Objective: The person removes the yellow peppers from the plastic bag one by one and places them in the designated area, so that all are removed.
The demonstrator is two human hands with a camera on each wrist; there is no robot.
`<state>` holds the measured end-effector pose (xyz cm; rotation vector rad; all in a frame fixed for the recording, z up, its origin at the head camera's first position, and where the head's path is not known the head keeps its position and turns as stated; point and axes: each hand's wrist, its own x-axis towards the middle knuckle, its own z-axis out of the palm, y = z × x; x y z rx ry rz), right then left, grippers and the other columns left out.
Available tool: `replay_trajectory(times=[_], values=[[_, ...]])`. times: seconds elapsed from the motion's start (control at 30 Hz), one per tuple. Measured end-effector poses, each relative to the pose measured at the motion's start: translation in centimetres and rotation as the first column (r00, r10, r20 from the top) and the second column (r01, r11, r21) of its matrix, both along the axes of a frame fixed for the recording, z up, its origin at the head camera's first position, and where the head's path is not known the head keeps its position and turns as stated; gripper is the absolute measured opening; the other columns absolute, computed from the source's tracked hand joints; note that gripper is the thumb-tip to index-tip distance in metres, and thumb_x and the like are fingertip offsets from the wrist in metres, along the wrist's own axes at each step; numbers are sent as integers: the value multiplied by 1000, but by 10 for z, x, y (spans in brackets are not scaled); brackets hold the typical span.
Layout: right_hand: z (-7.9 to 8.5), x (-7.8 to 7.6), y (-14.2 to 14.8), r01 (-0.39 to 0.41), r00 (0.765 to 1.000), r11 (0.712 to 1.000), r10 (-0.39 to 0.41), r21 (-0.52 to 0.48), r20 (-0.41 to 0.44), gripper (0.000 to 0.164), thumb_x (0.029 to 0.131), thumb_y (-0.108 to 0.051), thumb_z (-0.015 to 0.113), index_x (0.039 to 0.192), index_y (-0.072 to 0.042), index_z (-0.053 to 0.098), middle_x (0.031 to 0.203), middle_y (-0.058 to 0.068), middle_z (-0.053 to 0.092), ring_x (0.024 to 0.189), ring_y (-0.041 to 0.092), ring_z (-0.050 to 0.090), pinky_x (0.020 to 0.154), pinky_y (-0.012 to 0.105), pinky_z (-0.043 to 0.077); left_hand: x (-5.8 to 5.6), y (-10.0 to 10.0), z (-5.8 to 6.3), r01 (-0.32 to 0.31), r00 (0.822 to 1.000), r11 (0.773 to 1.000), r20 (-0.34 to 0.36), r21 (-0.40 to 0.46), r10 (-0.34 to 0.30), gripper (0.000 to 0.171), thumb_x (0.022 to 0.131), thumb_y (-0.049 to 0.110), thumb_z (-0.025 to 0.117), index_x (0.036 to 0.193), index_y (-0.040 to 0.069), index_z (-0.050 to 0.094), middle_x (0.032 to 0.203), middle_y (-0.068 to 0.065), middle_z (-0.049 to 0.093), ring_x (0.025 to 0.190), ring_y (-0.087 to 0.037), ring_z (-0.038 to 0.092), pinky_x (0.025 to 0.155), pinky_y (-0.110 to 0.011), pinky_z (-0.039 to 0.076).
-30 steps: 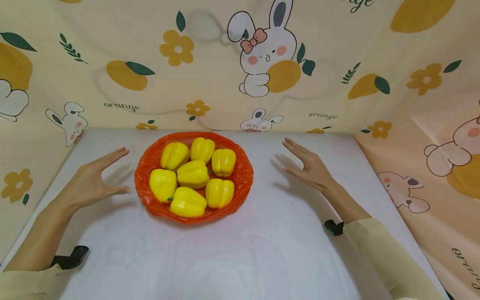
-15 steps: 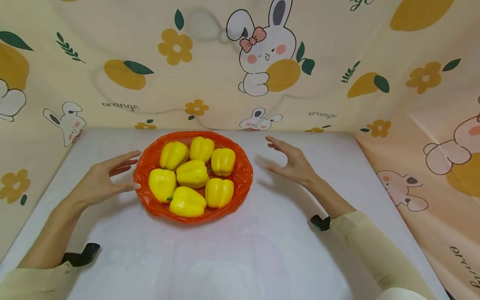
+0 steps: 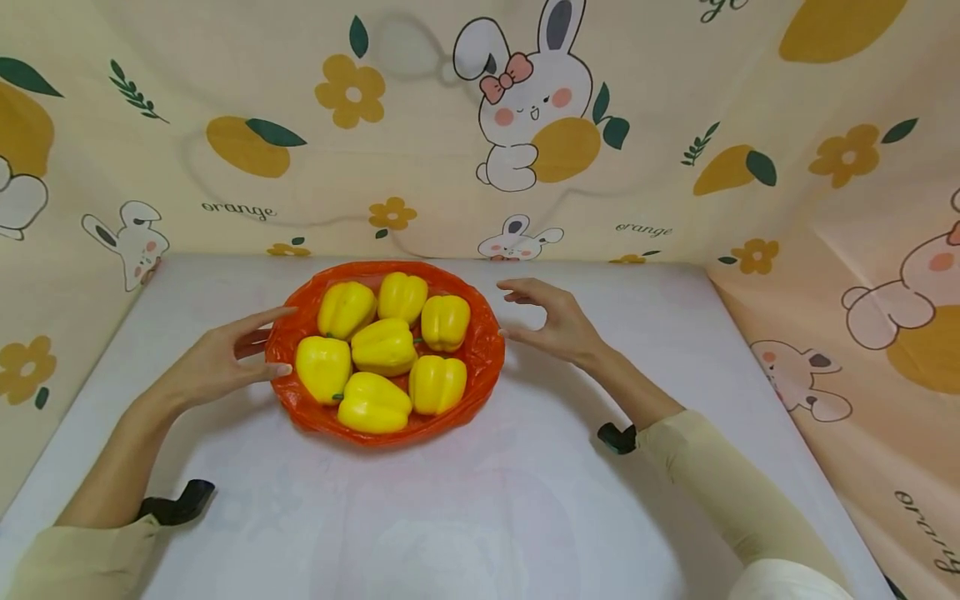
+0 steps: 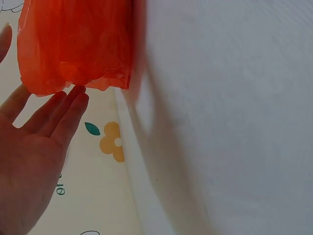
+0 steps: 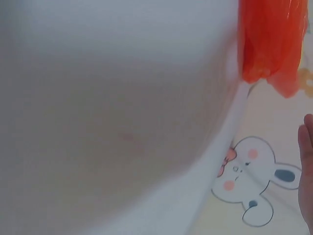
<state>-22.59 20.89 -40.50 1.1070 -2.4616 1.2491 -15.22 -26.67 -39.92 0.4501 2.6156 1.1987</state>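
A round bowl point(image 3: 300, 414) wrapped in red plastic film holds several yellow bell peppers point(image 3: 384, 347), seen whole in the head view. My left hand point(image 3: 217, 364) is at the bowl's left side, thumb and fingers spread apart, the tips overlapping the rim. In the left wrist view its fingertips come right up to the red wrapping point(image 4: 73, 44). My right hand point(image 3: 558, 325) stands at the right side, thumb tip close by the rim and fingers extended toward the far edge. The right wrist view shows a small gap between the visible fingers point(image 5: 307, 139) and the red wrapping point(image 5: 271, 44).
The bowl stands on a white table point(image 3: 480, 517) toward its far side. Cloth walls point(image 3: 420, 150) printed with rabbits, flowers and oranges enclose the back and both sides. Black wrist mounts point(image 3: 180, 502) show below each forearm.
Both hands have moved inward toward the bowl from either side, the left reaching the rim and the right closing most of its gap. The bowl and peppers have stayed in place.
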Motion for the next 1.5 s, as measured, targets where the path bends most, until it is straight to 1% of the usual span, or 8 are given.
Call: replay_trajectory(times=[0.17, 0.27, 0.37, 0.6, 1.0, 1.1, 1.23, 1.5], values=[[-1, -3, -13, -17, 1000, 1000, 17, -8, 19, 63, 73, -16, 90, 130, -9, 63, 125, 7, 65, 107, 31, 65, 97, 39, 52, -2, 1, -1, 20, 1000, 1000, 6, 3, -20, 75, 90, 31, 75, 153, 13, 38, 153, -22, 39, 129, -44, 48, 103, -53, 44], [-1, -4, -21, -33, 998, 999, 33, 5, 57, 58, 78, -20, 87, 130, -7, 63, 126, 8, 65, 109, 27, 64, 98, 38, 52, -4, 2, -3, 31, 1000, 1000, -4, -1, -31, 73, 90, 31, 75, 152, 14, 40, 153, -19, 40, 128, -41, 49, 101, -28, 47], [-2, -5, -30, -36, 994, 999, 34, 18, 103, 56, 81, -22, 84, 129, -4, 63, 126, 10, 65, 110, 24, 63, 99, 37, 51, -5, 3, -5, 43, 999, 999, -11, 10, -43, 72, 90, 28, 75, 152, 14, 41, 152, -19, 41, 128, -40, 50, 93, -7, 40], [-3, -4, -44, 25, 989, 996, -37, 89, 140, 54, 84, -25, 82, 131, -8, 63, 126, 5, 65, 112, 19, 61, 101, 36, 50, -7, 2, -2, 55, 998, 998, -12, -1, -55, 70, 91, 27, 73, 152, 14, 40, 152, -22, 40, 128, -42, 49, 103, -46, 46], [-5, -3, -66, 104, 963, 950, -169, 293, 208, 68, 83, -32, 82, 142, -11, 54, 139, 4, 58, 127, 22, 53, 109, 41, 43, -7, 1, -7, 57, 998, 998, -18, 28, -56, 68, 92, 22, 73, 151, 14, 42, 152, -20, 40, 129, -40, 49, 95, -9, 39], [-5, -3, -70, 113, 959, 935, -192, 337, 209, 73, 82, -34, 82, 144, -11, 52, 143, 6, 56, 131, 24, 51, 111, 43, 40, -7, 2, -7, 57, 998, 998, -16, 27, -57, 68, 92, 23, 73, 152, 14, 41, 153, -20, 39, 129, -40, 48, 101, -21, 44], [-8, -3, -76, 108, 956, 926, -197, 361, 219, 81, 80, -38, 83, 146, -8, 48, 143, 7, 55, 128, 24, 52, 109, 43, 42, -7, 2, -6, 57, 998, 998, -12, 21, -57, 69, 92, 23, 72, 152, 13, 40, 153, -21, 38, 130, -42, 47, 105, -55, 42], [-11, -3, -81, 139, 957, 912, -224, 387, 183, 80, 78, -39, 85, 142, -5, 52, 138, 10, 59, 123, 26, 56, 106, 42, 45, -7, 1, -6, 56, 998, 998, -20, 1, -56, 67, 92, 23, 72, 151, 12, 42, 154, -23, 36, 131, -42, 45, 107, -53, 41]])
